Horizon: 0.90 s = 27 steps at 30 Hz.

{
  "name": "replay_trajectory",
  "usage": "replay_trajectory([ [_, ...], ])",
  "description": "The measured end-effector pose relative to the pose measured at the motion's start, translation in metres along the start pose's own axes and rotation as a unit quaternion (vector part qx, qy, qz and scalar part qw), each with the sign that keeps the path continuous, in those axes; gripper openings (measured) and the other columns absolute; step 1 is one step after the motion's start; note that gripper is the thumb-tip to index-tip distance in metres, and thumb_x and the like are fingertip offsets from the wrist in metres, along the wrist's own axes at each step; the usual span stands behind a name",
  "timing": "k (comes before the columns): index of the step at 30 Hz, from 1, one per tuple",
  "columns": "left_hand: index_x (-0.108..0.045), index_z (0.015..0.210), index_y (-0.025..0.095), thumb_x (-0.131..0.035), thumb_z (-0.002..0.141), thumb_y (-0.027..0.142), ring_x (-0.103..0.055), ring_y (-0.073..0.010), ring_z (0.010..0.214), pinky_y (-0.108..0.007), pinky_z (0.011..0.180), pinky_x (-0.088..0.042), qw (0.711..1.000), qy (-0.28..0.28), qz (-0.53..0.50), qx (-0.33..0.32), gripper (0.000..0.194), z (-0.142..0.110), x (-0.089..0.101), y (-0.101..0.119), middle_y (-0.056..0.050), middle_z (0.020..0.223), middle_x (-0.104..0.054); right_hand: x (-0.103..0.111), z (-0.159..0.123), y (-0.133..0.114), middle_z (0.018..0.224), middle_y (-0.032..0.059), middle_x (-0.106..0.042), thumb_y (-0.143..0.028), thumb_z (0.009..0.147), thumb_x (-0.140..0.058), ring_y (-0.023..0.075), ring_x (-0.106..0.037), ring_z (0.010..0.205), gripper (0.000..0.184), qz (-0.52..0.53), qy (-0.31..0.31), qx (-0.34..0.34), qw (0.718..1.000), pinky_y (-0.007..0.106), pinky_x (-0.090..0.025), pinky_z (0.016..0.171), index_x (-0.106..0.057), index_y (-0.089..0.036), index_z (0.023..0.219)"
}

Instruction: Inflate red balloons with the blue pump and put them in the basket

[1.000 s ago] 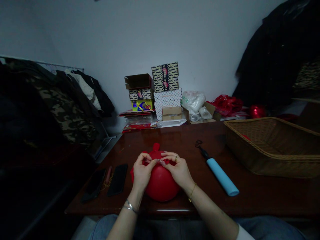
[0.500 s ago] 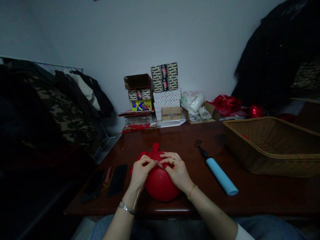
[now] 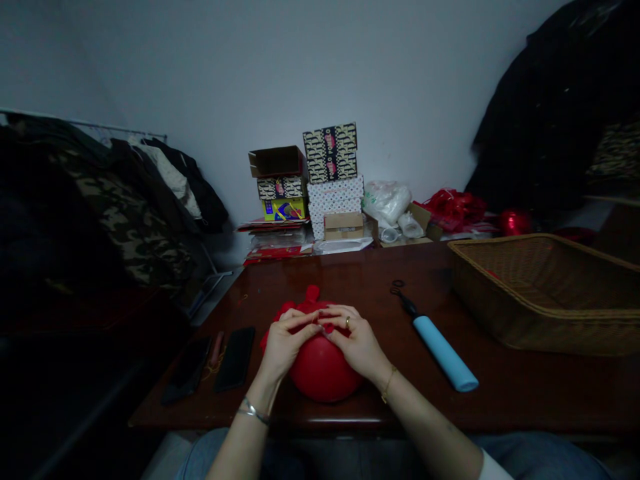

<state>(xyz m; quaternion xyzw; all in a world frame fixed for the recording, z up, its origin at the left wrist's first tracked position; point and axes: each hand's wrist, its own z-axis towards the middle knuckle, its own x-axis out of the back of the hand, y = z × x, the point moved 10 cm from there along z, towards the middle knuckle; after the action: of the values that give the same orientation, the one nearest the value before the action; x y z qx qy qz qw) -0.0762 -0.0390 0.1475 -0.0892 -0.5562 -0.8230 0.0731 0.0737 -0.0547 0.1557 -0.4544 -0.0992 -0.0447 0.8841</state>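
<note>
A round, inflated red balloon (image 3: 325, 377) sits near the front edge of the table, below my two hands. My left hand (image 3: 281, 343) has its thumb and fingers closed at the top of the balloon, around its neck. From the other side my right hand (image 3: 356, 343), with a ring on one finger, pinches at the same spot. The fingertips of both hands nearly meet, and they partly hide the neck. Just beyond them lies more red material (image 3: 313, 293) with a stubby end pointing away; my hands cover much of it.
A blue hand pump (image 3: 445, 353) with a black nozzle lies to the right, near a wicker basket (image 3: 530, 327). Two dark phone-like slabs, one a black phone (image 3: 235, 359), lie left. Stacked boxes (image 3: 335, 200) and plastic bags (image 3: 387, 203) stand behind the brown table (image 3: 380, 267).
My left fingers have straightened and reached forward over the balloon's neck, closer to the right fingertips. The balloon has stayed in place.
</note>
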Motion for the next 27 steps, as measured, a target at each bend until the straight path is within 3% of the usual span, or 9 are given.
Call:
replay_trajectory([
  [5, -0.073, 0.091, 0.031, -0.072, 0.067, 0.041, -0.050, -0.0186, 0.081, -0.035, 0.077, -0.039, 0.979, 0.007, 0.176, -0.103, 0.026, -0.001, 0.002, 0.019, -0.003, 0.077, -0.060, -0.003, 0.004, 0.005, 0.111, 0.0009, -0.064, -0.029, 0.079, -0.058, 0.0184, -0.047, 0.115, 0.016, 0.033, -0.059, -0.034, 0.997, 0.040, -0.033, 0.101, -0.071, -0.030, 0.088],
  [10, -0.072, 0.092, 0.038, -0.069, 0.071, 0.038, -0.048, -0.0202, 0.085, -0.040, 0.081, -0.034, 0.910, 0.046, 0.346, -0.222, 0.021, -0.010, -0.003, 0.049, -0.002, 0.079, -0.063, -0.008, 0.003, 0.016, 0.127, -0.0002, -0.055, -0.027, 0.076, -0.056, 0.0213, -0.034, 0.129, 0.019, 0.035, -0.101, -0.087, 0.990, 0.045, -0.021, 0.107, -0.071, -0.031, 0.087],
  [15, -0.070, 0.095, 0.036, -0.065, 0.077, 0.027, -0.048, -0.0213, 0.090, -0.044, 0.087, -0.032, 0.862, 0.093, 0.398, -0.301, 0.021, -0.024, -0.011, 0.064, -0.002, 0.089, -0.068, -0.013, -0.001, 0.020, 0.137, -0.0022, -0.043, -0.035, 0.080, -0.050, 0.0223, -0.016, 0.137, 0.026, 0.061, -0.115, -0.120, 0.984, 0.052, -0.008, 0.109, -0.067, -0.033, 0.100],
  [18, -0.071, 0.093, 0.034, -0.065, 0.077, 0.023, -0.048, -0.0211, 0.089, -0.047, 0.092, -0.032, 0.852, 0.109, 0.396, -0.326, 0.020, -0.031, -0.014, 0.065, -0.001, 0.090, -0.069, -0.009, -0.001, 0.023, 0.134, 0.0026, -0.047, -0.046, 0.082, -0.048, 0.0232, -0.023, 0.135, 0.032, 0.079, -0.087, -0.135, 0.984, 0.051, -0.013, 0.108, -0.066, -0.029, 0.103],
  [21, -0.070, 0.090, 0.031, -0.064, 0.077, 0.022, -0.049, -0.0213, 0.089, -0.049, 0.095, -0.031, 0.852, 0.114, 0.396, -0.323, 0.017, -0.033, -0.016, 0.066, 0.000, 0.092, -0.069, 0.018, 0.000, 0.015, 0.123, 0.0075, -0.058, -0.047, 0.080, -0.053, 0.0232, -0.040, 0.125, 0.032, 0.008, 0.034, -0.096, 0.995, 0.048, -0.025, 0.105, -0.067, -0.025, 0.099],
  [23, -0.070, 0.088, 0.029, -0.063, 0.077, 0.021, -0.049, -0.0226, 0.092, -0.051, 0.097, -0.030, 0.854, 0.109, 0.405, -0.309, 0.015, -0.032, -0.019, 0.067, -0.001, 0.095, -0.069, 0.034, -0.003, -0.006, 0.118, 0.0061, -0.061, -0.042, 0.078, -0.057, 0.0227, -0.043, 0.121, 0.022, -0.090, 0.106, -0.033, 0.990, 0.048, -0.026, 0.105, -0.067, -0.025, 0.090],
  [27, -0.067, 0.086, 0.025, -0.061, 0.075, 0.018, -0.047, -0.0264, 0.099, -0.054, 0.098, -0.029, 0.858, 0.101, 0.424, -0.271, 0.014, -0.027, -0.024, 0.067, -0.003, 0.106, -0.066, 0.025, -0.011, -0.044, 0.118, 0.0005, -0.060, -0.029, 0.080, -0.055, 0.0217, -0.039, 0.123, 0.011, -0.226, 0.095, 0.083, 0.966, 0.052, -0.017, 0.108, -0.066, -0.028, 0.080],
])
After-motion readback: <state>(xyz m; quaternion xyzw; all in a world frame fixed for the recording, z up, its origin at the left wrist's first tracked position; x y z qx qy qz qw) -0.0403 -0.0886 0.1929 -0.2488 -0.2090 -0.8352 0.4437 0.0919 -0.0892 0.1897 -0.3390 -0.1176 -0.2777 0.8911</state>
